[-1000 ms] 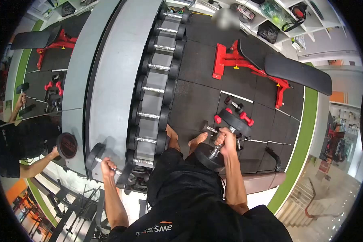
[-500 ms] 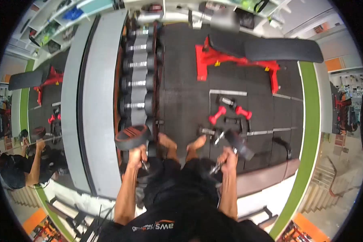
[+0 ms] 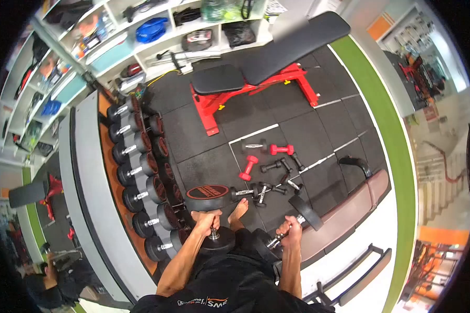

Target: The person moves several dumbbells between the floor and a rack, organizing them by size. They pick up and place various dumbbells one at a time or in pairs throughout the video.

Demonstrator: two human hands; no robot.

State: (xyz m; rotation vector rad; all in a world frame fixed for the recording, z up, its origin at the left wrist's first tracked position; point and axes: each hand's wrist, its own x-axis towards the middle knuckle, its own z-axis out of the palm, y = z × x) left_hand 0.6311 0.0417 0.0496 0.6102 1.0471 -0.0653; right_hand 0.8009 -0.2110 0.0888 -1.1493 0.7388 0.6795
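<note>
My left hand (image 3: 206,221) is closed round the handle of a large dumbbell (image 3: 208,194). Its upper round end has an orange-brown face, and the lower end sits close to my dark shirt. A second dumbbell (image 3: 305,213) with black ends and a chrome handle is gripped in my right hand (image 3: 290,228). Both dumbbells are off the floor, in front of my body. One bare foot (image 3: 239,209) shows between my hands. Just beyond lie several small dumbbells, among them a red one (image 3: 249,167) and a chrome-handled one (image 3: 263,194).
At left stands a dumbbell rack (image 3: 117,172) with several dumbbells, beside a mirror. A black and red bench (image 3: 277,49) stands ahead. Shelves (image 3: 172,36) line the back. To my right is a brown padded bench (image 3: 344,216), then a green strip (image 3: 389,104).
The view has turned and tilted, so the rack now leans and the back shelves show more. Both hands still grip their dumbbells; the left one appears further right in the view.
</note>
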